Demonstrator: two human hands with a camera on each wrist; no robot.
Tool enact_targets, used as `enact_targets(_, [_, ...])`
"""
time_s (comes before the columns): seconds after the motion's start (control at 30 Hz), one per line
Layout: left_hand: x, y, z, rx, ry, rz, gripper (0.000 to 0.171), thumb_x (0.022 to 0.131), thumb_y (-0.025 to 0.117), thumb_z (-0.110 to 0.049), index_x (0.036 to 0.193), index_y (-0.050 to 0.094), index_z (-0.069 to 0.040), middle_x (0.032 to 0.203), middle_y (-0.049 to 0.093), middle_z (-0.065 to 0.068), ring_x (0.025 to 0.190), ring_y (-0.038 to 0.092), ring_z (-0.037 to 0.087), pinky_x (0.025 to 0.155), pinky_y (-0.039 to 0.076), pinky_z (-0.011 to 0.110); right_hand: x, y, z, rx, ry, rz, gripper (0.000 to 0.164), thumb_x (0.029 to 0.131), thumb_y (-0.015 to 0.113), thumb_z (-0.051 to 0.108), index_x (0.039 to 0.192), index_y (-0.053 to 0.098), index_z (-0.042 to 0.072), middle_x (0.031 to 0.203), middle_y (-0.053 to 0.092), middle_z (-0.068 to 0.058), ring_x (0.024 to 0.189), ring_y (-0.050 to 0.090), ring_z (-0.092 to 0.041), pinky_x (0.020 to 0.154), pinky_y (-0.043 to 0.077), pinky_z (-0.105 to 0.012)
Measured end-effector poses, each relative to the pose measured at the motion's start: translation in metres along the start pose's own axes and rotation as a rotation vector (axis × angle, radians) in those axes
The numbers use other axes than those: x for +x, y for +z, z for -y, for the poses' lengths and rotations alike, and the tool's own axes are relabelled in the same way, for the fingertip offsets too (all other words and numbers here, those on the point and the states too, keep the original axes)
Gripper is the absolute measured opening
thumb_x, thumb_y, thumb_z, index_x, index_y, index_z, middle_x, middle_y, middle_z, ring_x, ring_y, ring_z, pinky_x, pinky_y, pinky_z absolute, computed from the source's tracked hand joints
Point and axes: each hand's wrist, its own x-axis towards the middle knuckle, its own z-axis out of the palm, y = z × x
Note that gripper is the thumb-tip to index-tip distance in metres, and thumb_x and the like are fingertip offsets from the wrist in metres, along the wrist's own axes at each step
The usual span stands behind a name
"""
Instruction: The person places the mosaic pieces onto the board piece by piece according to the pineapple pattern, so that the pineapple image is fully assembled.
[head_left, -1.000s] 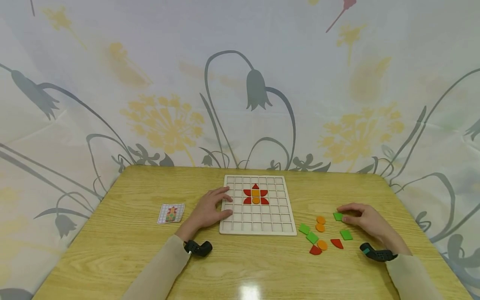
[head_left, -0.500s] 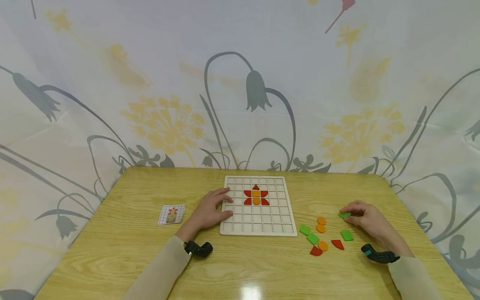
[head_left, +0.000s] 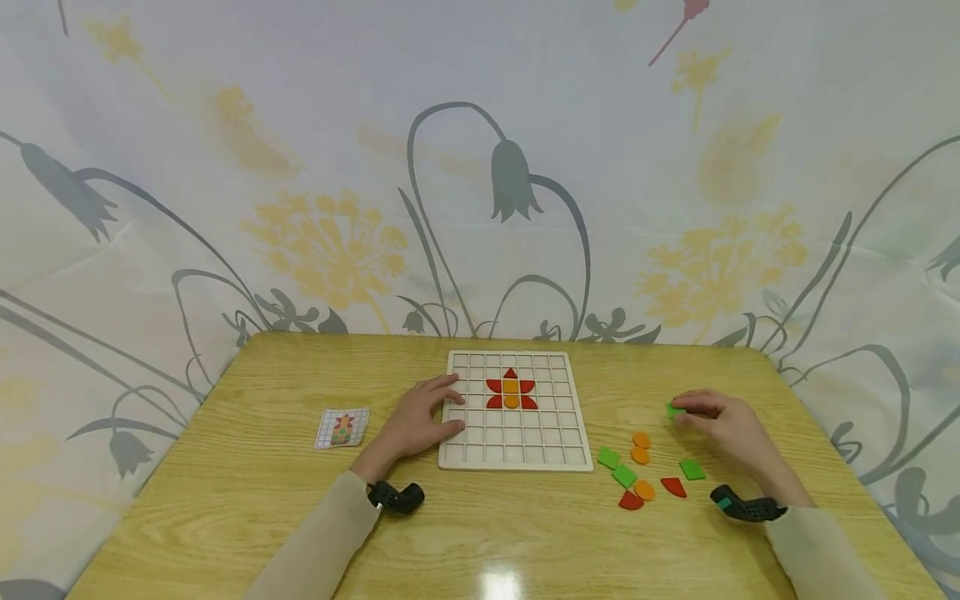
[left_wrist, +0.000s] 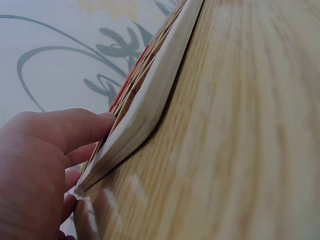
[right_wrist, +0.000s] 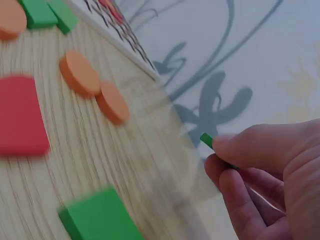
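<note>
My right hand (head_left: 727,425) pinches a green square tile (head_left: 675,411) between thumb and fingers, above the table to the right of the board. In the right wrist view only a narrow edge of that green tile (right_wrist: 206,139) shows past the thumb. My left hand (head_left: 420,421) rests at the left edge of the white grid board (head_left: 465,458), thumb and fingertips on its border. On the board, red pieces (head_left: 527,387) surround an orange square (head_left: 511,387) and an orange circle (head_left: 512,402). The left wrist view shows the board (left_wrist: 157,85) flat on the table, edge-on.
Loose tiles lie right of the board: green squares (head_left: 692,469), orange circles (head_left: 640,455) and red quarter circles (head_left: 673,487). A small pattern card (head_left: 342,427) lies left of my left hand. A patterned wall (head_left: 480,208) rises behind the wooden table (head_left: 465,533).
My right hand has lifted the green tile from the table and moved slightly away from me, last shifting left. My left hand stays on the board's edge.
</note>
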Motion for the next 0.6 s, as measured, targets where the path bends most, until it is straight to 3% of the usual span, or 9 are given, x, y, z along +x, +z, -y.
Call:
enact_targets(0.23, [-0.002,-0.001,-0.001,0.003,-0.015,0.004,0.031,0.091,0.071,-0.034,0.116,0.068,-0.015,0.154,0.043,0.008,0.141,0.036,0.037,0.112,0.026,0.060,0.017,0.031,0.024,0.037,-0.059,0.023,0.021,0.093,0.068,0.004,0.113,0.073,0.000,0.119,0.064,-0.019,0.103,0.065,-0.032,0.079,0.052,-0.017])
enact_targets(0.6, [-0.001,-0.001,0.000,0.007,-0.006,0.007,0.032,0.092,0.070,-0.035,0.116,0.068,-0.015,0.154,0.042,0.009,0.140,0.037,0.037,0.112,0.028,0.059,0.043,0.085,0.065,0.134,-0.159,0.053,0.018,0.089,0.073,0.002,0.107,0.075,0.001,0.116,0.066,-0.015,0.094,0.069,-0.028,0.080,0.058,-0.031])
